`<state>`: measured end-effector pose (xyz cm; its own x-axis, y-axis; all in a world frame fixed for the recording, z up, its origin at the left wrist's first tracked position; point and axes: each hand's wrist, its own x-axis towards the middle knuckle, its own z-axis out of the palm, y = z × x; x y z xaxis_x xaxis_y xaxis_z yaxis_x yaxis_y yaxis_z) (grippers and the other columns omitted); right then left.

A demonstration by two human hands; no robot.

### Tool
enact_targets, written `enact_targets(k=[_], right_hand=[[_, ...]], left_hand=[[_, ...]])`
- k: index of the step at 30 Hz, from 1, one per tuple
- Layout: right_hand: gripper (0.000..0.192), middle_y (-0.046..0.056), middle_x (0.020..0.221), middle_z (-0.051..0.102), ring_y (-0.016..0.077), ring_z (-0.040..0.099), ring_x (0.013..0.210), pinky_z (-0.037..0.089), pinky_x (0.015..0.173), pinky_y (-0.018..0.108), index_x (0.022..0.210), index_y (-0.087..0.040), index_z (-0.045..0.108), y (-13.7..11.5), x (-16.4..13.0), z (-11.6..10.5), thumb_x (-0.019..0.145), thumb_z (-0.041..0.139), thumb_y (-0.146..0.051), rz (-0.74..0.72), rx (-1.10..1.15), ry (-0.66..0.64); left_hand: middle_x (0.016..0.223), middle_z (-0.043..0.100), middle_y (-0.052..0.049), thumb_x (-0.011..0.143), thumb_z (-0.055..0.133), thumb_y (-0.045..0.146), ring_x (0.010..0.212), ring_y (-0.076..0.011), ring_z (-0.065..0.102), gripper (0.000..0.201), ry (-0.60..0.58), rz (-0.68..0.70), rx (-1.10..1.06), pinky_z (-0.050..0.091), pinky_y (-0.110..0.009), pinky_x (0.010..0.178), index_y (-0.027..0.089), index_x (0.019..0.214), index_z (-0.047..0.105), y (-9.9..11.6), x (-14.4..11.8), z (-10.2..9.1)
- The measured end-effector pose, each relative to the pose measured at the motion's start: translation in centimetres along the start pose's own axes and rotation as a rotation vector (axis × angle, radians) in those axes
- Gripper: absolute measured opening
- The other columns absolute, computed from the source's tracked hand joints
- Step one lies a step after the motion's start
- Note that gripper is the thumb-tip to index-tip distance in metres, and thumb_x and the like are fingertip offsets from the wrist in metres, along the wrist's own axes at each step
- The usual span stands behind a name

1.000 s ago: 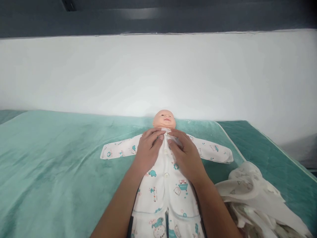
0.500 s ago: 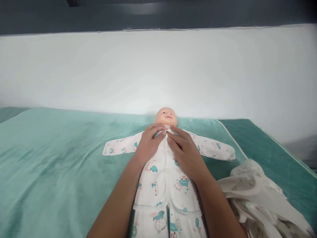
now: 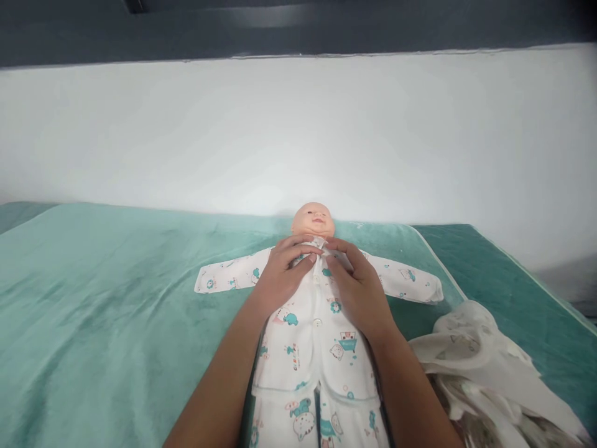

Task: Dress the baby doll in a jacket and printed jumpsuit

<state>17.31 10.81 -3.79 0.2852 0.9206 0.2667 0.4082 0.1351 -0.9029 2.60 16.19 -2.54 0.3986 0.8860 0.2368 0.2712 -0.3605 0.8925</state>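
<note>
A baby doll (image 3: 313, 219) in a white printed romper (image 3: 313, 339) lies face up on the green blanket (image 3: 112, 298), head toward the far edge, sleeves spread; the left hand (image 3: 281, 277) and right hand (image 3: 359, 286) rest on its chest, fingertips pinching the romper's top at the collar. A crumpled white cloth (image 3: 480, 367) lies near the blanket's right edge; a white wall (image 3: 298, 130) stands behind.

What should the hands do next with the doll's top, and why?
Probably press the top snap closed at the collar. Both the left hand and the right hand pinch the printed shirt right under the baby doll's chin, where the two front edges meet. The buttons lower down the front look fastened, so the neck seems to be the last bit open.
</note>
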Motion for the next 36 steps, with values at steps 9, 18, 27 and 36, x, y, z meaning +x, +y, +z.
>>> enact_targets(k=[9, 18, 27, 36], right_hand=[[0.013, 0.001, 0.140, 0.052, 0.0241, 0.044, 0.133, 0.047, 0.098, 0.041, 0.087, -0.026, 0.061, -1.9, -0.5, -1.9, 0.083, 0.062, -0.038, -0.093, -0.097, -0.340], [0.007, 0.006, 0.132, 0.058, 0.0277, 0.055, 0.120, 0.053, 0.085, 0.043, 0.079, -0.024, 0.055, -2.5, -1.4, -0.4, 0.081, 0.060, -0.029, -0.046, -0.265, -0.155], [0.013, 0.006, 0.133, 0.057, 0.0246, 0.064, 0.106, 0.052, 0.084, 0.039, 0.074, -0.023, 0.061, -3.0, -1.2, -1.5, 0.083, 0.057, -0.032, 0.007, -0.192, -0.190], [0.013, 0.000, 0.139, 0.054, 0.0231, 0.064, 0.109, 0.055, 0.073, 0.031, 0.077, -0.026, 0.069, -2.0, -0.6, -2.6, 0.081, 0.057, -0.030, 0.050, -0.092, -0.304]], left_hand=[[0.136, 0.054, -0.001, 0.089, 0.056, 0.034, 0.122, -0.0251, 0.053, 0.018, -0.011, -0.147, -0.028, 0.046, -0.042, 0.100, 0.023, 0.078, 0.064, 1.2, -1.6, -0.5], [0.142, 0.051, -0.001, 0.090, 0.055, 0.037, 0.130, -0.0266, 0.048, 0.021, -0.100, -0.122, -0.056, 0.045, -0.043, 0.102, 0.024, 0.076, 0.065, 0.5, -1.6, -1.2], [0.143, 0.051, 0.000, 0.089, 0.057, 0.035, 0.133, -0.0260, 0.046, 0.016, -0.137, -0.049, -0.030, 0.045, -0.042, 0.103, 0.027, 0.083, 0.070, 0.2, -1.7, -1.7], [0.150, 0.043, 0.002, 0.084, 0.065, 0.035, 0.127, -0.0268, 0.051, 0.013, -0.252, -0.024, -0.015, 0.055, -0.034, 0.084, 0.031, 0.094, 0.072, 0.1, -1.7, -2.5]])
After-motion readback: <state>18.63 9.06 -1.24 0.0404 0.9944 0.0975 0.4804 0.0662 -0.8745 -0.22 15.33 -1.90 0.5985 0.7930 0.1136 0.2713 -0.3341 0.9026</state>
